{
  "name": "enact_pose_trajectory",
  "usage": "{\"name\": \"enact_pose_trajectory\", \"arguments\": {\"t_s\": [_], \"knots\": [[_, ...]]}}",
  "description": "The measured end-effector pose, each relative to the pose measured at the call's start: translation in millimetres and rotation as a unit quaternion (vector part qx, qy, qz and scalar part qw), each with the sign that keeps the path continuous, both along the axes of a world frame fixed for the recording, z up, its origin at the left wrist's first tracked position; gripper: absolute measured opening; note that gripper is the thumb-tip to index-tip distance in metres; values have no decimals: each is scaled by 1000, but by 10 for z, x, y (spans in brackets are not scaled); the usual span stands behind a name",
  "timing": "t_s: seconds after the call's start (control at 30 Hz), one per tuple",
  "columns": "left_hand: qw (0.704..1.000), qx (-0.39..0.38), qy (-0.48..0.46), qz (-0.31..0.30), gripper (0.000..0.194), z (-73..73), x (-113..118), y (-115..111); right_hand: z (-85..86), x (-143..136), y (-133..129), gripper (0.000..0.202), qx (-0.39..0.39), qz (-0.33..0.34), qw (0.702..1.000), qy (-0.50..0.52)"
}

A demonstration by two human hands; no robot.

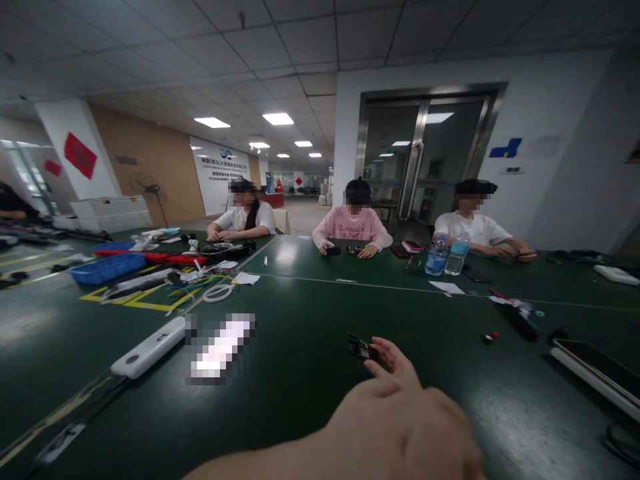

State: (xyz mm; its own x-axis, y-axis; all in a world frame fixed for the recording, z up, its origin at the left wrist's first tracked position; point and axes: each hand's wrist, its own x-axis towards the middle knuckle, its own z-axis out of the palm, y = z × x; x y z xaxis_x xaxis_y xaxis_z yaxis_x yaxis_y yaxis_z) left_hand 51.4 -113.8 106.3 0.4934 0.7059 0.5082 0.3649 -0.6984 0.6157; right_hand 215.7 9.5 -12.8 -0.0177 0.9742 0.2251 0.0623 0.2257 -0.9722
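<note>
A small black part with thin prongs is held above the green tabletop, pinched at its right end between the thumb and fingers of my right hand. My left hand is large and close to the camera, its forearm reaching in from the bottom left. It covers the wrist of my right hand. The left fingers bend away at the right side and are hidden or blurred, so what they hold, if anything, cannot be made out.
A white power strip and a blurred-out bright phone-like slab lie left. Further back are a blue tray, cables and two bottles. A dark-topped device sits right. Three people sit across the table.
</note>
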Motion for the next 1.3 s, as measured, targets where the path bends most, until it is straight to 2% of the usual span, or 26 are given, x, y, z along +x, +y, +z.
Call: {"name": "enact_pose_trajectory", "arguments": {"t_s": [0.1,0.13,0.17,0.23,0.3,0.37,0.4,0.47,0.57,0.67,0.73,0.9,1.0,1.13,1.3], "knots": [[999,-9,-19,37,16,-110,85,439,32,15,-12,47,15,22,1000,-9],[997,-19,-35,72,17,-176,66,593,46,21,-18,45,16,15,1000,-12],[989,-45,-77,119,18,-262,28,744,60,26,-24,44,16,13,1000,-17],[967,-150,-154,139,34,-472,-75,1013,85,31,-36,42,5,9,1000,-26],[922,-296,-230,100,50,-689,-171,1206,105,28,-44,38,-2,14,999,-46],[864,-413,-286,-14,68,-862,-233,1305,122,17,-50,33,0,31,996,-80],[842,-440,-303,-76,78,-924,-253,1325,131,9,-52,31,5,27,995,-92],[821,-456,-310,-148,87,-997,-281,1330,150,-8,-61,30,9,31,992,-119],[820,-460,-297,-168,79,-1019,-327,1323,185,-35,-84,28,1,40,988,-149],[826,-471,-268,-155,55,-1012,-369,1340,210,-61,-105,27,-8,51,985,-163],[826,-480,-251,-158,46,-1012,-379,1352,213,-75,-114,26,4,56,985,-164],[825,-479,-253,-162,47,-1006,-355,1341,196,-103,-128,23,39,62,981,-181],[828,-476,-248,-163,41,-984,-340,1316,200,-126,-143,23,44,56,978,-196],[831,-468,-252,-164,45,-956,-334,1290,223,-158,-166,18,36,50,976,-209],[838,-463,-241,-161,40,-991,-341,1301,233,-166,-176,16,46,45,974,-217]]}}
